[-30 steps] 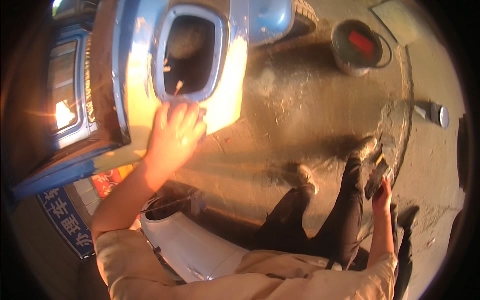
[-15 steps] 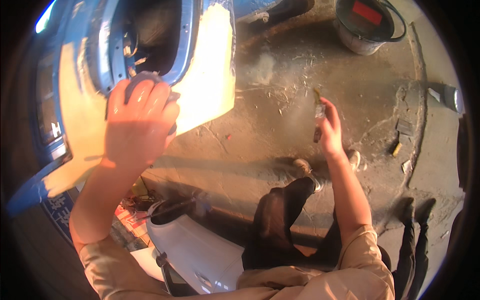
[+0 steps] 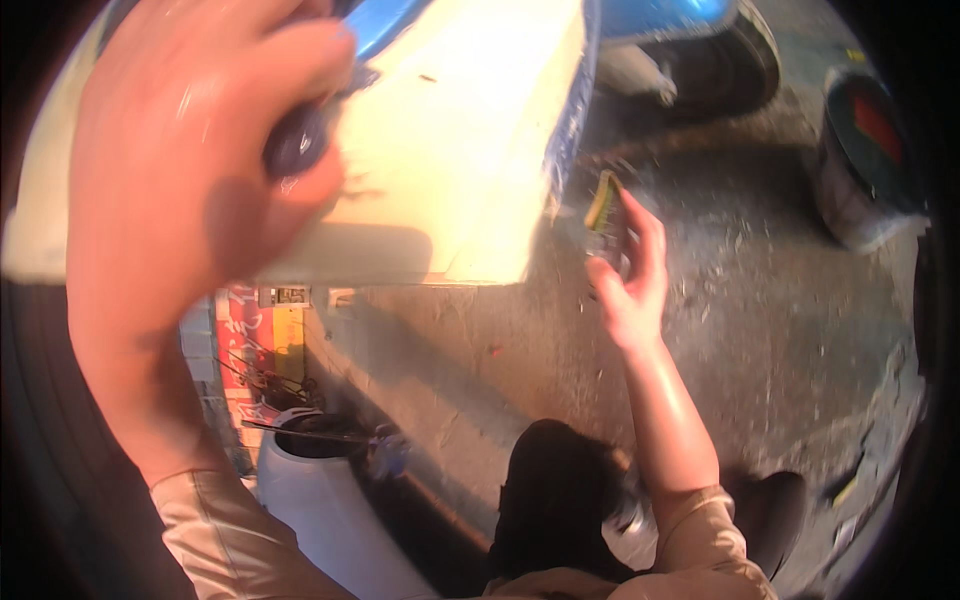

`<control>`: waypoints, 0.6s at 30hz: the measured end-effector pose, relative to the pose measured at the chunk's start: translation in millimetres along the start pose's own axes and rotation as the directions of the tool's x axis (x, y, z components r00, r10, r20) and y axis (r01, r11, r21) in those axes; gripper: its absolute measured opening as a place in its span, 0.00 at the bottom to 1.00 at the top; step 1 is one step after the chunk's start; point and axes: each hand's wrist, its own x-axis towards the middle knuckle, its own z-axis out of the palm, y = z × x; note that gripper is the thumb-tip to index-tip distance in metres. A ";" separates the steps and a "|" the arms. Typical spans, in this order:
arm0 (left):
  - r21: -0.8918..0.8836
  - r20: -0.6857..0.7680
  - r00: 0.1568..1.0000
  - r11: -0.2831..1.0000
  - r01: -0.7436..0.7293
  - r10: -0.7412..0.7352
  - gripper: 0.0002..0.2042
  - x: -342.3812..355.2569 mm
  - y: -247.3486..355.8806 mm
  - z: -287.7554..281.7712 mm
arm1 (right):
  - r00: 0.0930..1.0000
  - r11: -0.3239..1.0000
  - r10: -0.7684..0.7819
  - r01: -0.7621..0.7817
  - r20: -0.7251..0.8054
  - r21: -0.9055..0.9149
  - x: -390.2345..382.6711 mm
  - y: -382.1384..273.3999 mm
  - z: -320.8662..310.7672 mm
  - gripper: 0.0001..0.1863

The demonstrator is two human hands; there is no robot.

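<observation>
Up close, left hand [image 3: 190, 170] grip closed round dark handle [image 3: 297, 145]; right hand [image 3: 628, 275] grip clasps brush [image 3: 603, 212], long axis upright.

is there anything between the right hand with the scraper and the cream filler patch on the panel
Nothing visible stands between them. The right hand holds the scraper just right of the panel's blue edge, with only bare floor behind the gap. The cream filler patch lies open; the left hand rests on its far left part, grasping a dark rounded thing.
</observation>
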 end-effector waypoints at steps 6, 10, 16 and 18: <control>-0.031 -0.069 0.996 0.997 -0.066 0.063 0.10 3.8 17.2 -1.0 | 0.995 0.976 0.065 -0.047 -0.078 0.211 9.8 35.9 -15.2 0.33; -0.057 -0.103 0.993 0.996 -0.067 0.061 0.08 1.6 11.7 10.2 | 0.940 0.906 0.304 -0.235 -0.156 0.351 8.3 31.7 -52.3 0.29; -0.026 -0.018 0.999 0.999 0.027 -0.028 0.07 13.8 24.4 -17.1 | 0.871 0.867 0.408 -0.275 -0.274 0.416 6.2 48.3 -84.7 0.30; 0.006 0.022 0.995 0.996 0.094 -0.094 0.06 18.8 33.1 -24.2 | 0.876 0.874 0.397 -0.269 -0.274 0.406 24.1 51.2 -86.4 0.31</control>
